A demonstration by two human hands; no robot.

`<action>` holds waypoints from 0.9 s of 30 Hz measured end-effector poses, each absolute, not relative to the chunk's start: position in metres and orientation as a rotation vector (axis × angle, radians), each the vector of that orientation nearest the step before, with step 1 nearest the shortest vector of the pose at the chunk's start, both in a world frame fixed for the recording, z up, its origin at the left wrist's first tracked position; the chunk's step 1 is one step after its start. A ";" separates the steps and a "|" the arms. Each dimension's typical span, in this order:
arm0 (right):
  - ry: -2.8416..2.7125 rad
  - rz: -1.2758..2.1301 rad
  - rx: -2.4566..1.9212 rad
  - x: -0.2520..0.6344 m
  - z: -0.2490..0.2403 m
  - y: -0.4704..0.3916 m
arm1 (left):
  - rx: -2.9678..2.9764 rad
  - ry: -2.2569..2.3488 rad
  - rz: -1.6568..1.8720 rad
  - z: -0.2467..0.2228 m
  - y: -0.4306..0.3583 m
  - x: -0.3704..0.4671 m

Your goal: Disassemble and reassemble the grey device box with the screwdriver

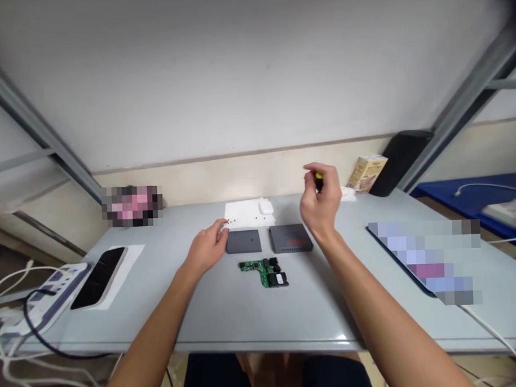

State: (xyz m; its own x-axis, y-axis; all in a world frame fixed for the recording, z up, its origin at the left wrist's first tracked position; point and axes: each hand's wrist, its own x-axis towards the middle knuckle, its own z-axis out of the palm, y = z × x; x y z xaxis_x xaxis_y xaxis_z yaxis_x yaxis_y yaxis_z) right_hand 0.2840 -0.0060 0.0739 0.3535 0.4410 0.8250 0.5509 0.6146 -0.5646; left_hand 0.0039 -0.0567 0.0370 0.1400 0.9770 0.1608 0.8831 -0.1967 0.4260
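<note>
The right hand point(322, 198) is holding, almost closed, a yellow-and-black tool point(319, 183); the left hand point(207, 245) is pointing near small dark pieces point(231, 221), whether pinching any I cannot tell.

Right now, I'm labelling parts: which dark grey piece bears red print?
The box, right of the plate; red print shows on its top, none on the plate.

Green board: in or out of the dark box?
Out: the green board lies exposed on the tabletop, on the near side of the dark box.
</note>
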 end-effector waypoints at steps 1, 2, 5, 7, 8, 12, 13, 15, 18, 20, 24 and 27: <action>-1.368 -0.064 -0.984 0.287 0.077 -0.008 | 2.174 1.833 0.581 0.038 -0.057 0.004; -1.473 -0.006 -1.007 0.291 0.080 -0.011 | 2.162 1.841 0.572 0.039 -0.057 0.003; -1.954 0.432 -1.163 0.302 0.085 -0.016 | 2.130 1.892 0.627 0.042 -0.057 0.000; -2.213 0.734 -1.346 0.307 0.085 -0.018 | 2.113 1.944 0.676 0.043 -0.057 -0.002; -2.286 0.822 -1.432 0.309 0.084 -0.019 | 2.110 1.966 0.683 0.043 -0.057 -0.003; -2.294 0.930 -1.573 0.306 0.077 -0.018 | 2.130 1.929 0.630 0.040 -0.057 0.001; -2.274 0.954 -1.570 0.305 0.076 -0.018 | 2.137 1.894 0.621 0.038 -0.057 0.002; -2.252 1.000 -1.560 0.303 0.075 -0.018 | 2.145 1.834 0.617 0.034 -0.057 0.004; -2.260 1.018 -1.535 0.302 0.075 -0.018 | 2.152 1.799 0.628 0.028 -0.056 0.004; -2.252 1.031 -1.529 0.302 0.075 -0.018 | 2.157 1.774 0.654 0.024 -0.055 0.004; -2.234 1.098 -1.495 0.304 0.071 -0.015 | 2.180 1.708 0.760 0.022 -0.053 0.003; -2.221 1.146 -1.451 0.304 0.067 -0.013 | 2.169 1.684 0.838 0.023 -0.053 0.003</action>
State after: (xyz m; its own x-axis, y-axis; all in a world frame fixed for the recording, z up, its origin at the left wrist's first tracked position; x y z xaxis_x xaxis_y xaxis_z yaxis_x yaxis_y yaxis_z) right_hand 0.3044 -0.0133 0.0673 -0.4719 0.8585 -0.2005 0.6609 0.1940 -0.7249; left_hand 0.0026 -0.0527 0.0230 0.1569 0.9481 0.2764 0.7922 -0.2879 0.5381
